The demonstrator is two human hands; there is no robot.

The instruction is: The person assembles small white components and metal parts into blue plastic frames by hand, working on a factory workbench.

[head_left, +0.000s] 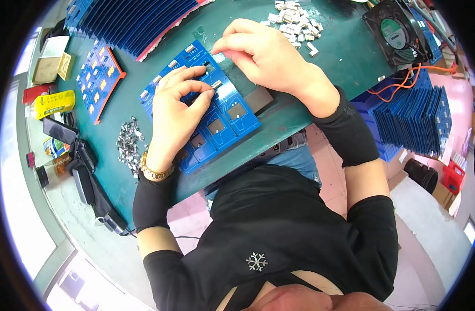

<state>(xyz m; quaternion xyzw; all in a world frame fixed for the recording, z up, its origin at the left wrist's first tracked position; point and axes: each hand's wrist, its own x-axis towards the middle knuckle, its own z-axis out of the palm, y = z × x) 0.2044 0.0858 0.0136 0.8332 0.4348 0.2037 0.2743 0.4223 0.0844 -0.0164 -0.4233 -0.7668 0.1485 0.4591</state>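
Observation:
A blue circuit board panel (224, 132) lies tilted on the green table in front of me, with several white connectors along its far left edge. My left hand (178, 101) rests over the board. Its thumb and forefinger are pinched beside a small white connector (216, 84); what lies between the tips is hidden. Above the board's far right edge is my right hand (271, 54), its thumb and fingers pressed together. Anything in that pinch is too small to make out. Under the board's right side sits a flat brown block (259, 99).
Loose white connectors (299, 23) are heaped at the far side. A black fan (397, 32) stands far right. Blue boards are stacked far left (131, 23) and at right (416, 119). Small metal parts (130, 142), an orange-edged board (98, 78) and a yellow bottle (53, 104) lie left.

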